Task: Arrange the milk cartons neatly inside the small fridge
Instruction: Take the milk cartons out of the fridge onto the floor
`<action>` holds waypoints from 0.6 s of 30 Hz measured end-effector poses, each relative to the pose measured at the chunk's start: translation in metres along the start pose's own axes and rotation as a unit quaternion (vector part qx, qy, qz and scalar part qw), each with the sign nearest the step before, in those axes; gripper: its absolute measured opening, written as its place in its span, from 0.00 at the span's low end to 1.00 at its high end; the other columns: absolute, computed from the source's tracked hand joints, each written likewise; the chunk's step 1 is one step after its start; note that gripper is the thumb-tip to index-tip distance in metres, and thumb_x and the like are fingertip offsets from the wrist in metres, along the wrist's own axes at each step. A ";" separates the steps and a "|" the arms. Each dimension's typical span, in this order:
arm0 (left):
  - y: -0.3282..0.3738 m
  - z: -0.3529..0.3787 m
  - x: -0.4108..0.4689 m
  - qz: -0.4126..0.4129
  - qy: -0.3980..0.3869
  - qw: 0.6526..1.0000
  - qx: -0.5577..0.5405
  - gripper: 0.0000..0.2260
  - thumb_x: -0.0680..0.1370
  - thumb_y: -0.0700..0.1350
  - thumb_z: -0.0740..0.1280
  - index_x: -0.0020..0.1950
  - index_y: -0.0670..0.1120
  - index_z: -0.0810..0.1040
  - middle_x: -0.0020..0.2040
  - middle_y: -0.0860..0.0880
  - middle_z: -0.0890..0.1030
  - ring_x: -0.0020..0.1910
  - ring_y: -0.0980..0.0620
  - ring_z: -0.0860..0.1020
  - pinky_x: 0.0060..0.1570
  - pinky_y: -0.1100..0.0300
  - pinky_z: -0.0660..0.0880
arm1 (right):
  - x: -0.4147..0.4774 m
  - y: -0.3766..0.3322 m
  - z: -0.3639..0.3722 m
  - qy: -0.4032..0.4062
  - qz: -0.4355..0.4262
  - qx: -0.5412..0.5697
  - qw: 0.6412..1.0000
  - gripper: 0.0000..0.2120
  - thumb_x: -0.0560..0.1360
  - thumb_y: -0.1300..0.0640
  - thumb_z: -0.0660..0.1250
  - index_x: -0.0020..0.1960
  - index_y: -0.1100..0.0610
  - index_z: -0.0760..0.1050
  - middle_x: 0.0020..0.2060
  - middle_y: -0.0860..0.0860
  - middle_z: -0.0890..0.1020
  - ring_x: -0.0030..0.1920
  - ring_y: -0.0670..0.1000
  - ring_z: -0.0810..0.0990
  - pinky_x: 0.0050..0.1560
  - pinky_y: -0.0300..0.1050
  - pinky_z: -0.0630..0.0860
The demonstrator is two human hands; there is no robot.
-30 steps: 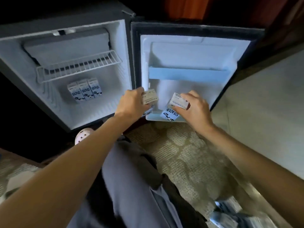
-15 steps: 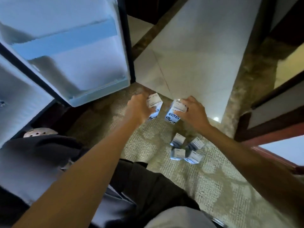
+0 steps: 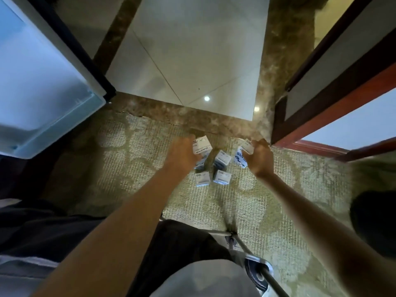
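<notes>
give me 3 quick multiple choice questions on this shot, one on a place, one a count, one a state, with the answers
1. Where do the loose milk cartons stand?
A) on the carpet
B) on the white tiles
C) on a fridge shelf

2. How many cartons are held in a grip?
A) none
B) two
C) four

3. The fridge door is:
A) shut
B) out of view
C) open

Answers:
1 A: they stand on the patterned carpet between the two arms.
2 B: the left grip holds one carton, and the right grip holds a second carton.
3 C: its pale inner lining faces the camera.
</notes>
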State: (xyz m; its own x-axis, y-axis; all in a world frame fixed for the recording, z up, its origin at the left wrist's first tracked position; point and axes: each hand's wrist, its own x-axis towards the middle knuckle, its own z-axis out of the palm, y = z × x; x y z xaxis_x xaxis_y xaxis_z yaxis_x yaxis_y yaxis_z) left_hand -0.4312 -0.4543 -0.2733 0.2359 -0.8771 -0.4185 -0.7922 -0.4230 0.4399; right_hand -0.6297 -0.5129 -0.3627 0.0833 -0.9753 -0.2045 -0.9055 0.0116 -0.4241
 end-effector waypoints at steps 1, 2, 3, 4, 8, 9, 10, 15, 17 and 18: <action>0.003 0.005 0.001 0.000 -0.010 1.000 0.007 0.16 0.74 0.44 0.69 0.60 0.41 0.73 0.58 0.41 0.78 0.56 0.44 0.77 0.49 0.54 0.73 | 0.000 0.007 0.004 -0.002 0.016 -0.003 1.000 0.14 0.74 0.56 0.66 0.55 0.65 0.74 0.57 0.62 0.75 0.51 0.61 0.79 0.49 0.47 0.75; 0.005 0.009 0.002 -0.001 -0.020 1.000 0.013 0.16 0.74 0.44 0.69 0.59 0.41 0.72 0.58 0.41 0.78 0.56 0.43 0.77 0.50 0.53 0.73 | 0.000 0.014 0.008 -0.010 0.033 -0.004 0.999 0.13 0.74 0.56 0.66 0.54 0.65 0.74 0.57 0.62 0.75 0.51 0.61 0.79 0.47 0.47 0.74; 0.007 0.013 0.002 -0.001 -0.029 0.999 0.019 0.15 0.74 0.44 0.69 0.59 0.41 0.72 0.57 0.41 0.78 0.56 0.43 0.76 0.50 0.53 0.73 | 0.000 0.020 0.012 -0.022 0.053 -0.003 0.998 0.13 0.74 0.57 0.66 0.53 0.66 0.74 0.57 0.62 0.74 0.51 0.61 0.79 0.46 0.47 0.74; 0.009 0.016 0.002 -0.003 -0.036 0.999 0.022 0.15 0.74 0.44 0.69 0.58 0.41 0.72 0.57 0.40 0.78 0.56 0.43 0.76 0.49 0.54 0.72 | 0.000 0.025 0.017 -0.036 0.074 -0.001 0.997 0.13 0.74 0.57 0.67 0.53 0.66 0.74 0.57 0.62 0.74 0.50 0.62 0.78 0.45 0.47 0.73; 0.009 0.025 0.003 -0.008 -0.044 0.998 0.049 0.17 0.74 0.45 0.69 0.60 0.42 0.71 0.58 0.40 0.77 0.57 0.43 0.75 0.46 0.56 0.69 | 0.000 0.038 0.039 -0.085 0.119 0.013 0.989 0.13 0.73 0.61 0.67 0.53 0.68 0.73 0.57 0.63 0.73 0.51 0.62 0.77 0.42 0.44 0.67; 0.009 0.027 0.004 -0.005 -0.047 0.997 0.053 0.17 0.74 0.45 0.69 0.60 0.42 0.71 0.59 0.41 0.77 0.57 0.43 0.75 0.47 0.55 0.69 | 0.000 0.040 0.045 -0.093 0.126 0.019 0.988 0.13 0.74 0.61 0.66 0.54 0.68 0.72 0.57 0.63 0.72 0.52 0.62 0.77 0.42 0.45 0.67; 0.009 0.028 0.004 -0.003 -0.051 0.997 0.053 0.17 0.74 0.44 0.69 0.61 0.42 0.72 0.59 0.41 0.77 0.57 0.43 0.75 0.48 0.55 0.70 | 0.000 0.041 0.050 -0.098 0.132 0.023 0.986 0.13 0.74 0.62 0.66 0.55 0.68 0.71 0.58 0.63 0.72 0.53 0.62 0.76 0.44 0.46 0.68; 0.004 0.034 0.002 -0.004 -0.063 0.997 0.043 0.16 0.74 0.41 0.70 0.59 0.40 0.72 0.56 0.39 0.78 0.53 0.43 0.77 0.42 0.57 0.69 | 0.000 0.045 0.069 -0.112 0.141 0.016 0.984 0.16 0.75 0.65 0.64 0.61 0.68 0.68 0.61 0.63 0.70 0.57 0.65 0.75 0.52 0.53 0.73; 0.003 0.034 0.001 -0.007 -0.064 0.997 0.043 0.14 0.74 0.41 0.70 0.57 0.40 0.72 0.54 0.39 0.78 0.51 0.42 0.77 0.41 0.57 0.68 | 0.001 0.046 0.072 -0.111 0.130 0.009 0.985 0.16 0.75 0.65 0.63 0.61 0.68 0.67 0.61 0.63 0.70 0.57 0.65 0.75 0.53 0.54 0.73; 0.003 0.034 0.000 -0.007 -0.062 0.997 0.042 0.14 0.74 0.41 0.70 0.56 0.40 0.72 0.54 0.38 0.78 0.51 0.41 0.77 0.40 0.57 0.68 | 0.002 0.046 0.074 -0.109 0.124 0.010 0.986 0.16 0.75 0.65 0.63 0.61 0.67 0.67 0.61 0.63 0.70 0.57 0.65 0.75 0.53 0.54 0.73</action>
State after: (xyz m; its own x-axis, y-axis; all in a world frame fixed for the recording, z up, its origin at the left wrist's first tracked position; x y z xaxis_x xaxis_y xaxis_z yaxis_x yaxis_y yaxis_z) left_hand -0.4526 -0.4481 -0.2991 0.1792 -0.8340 -0.5219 -0.8346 -0.4097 0.3682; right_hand -0.6409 -0.4977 -0.4478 -0.0511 -0.8717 -0.4874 -0.9013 0.2505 -0.3534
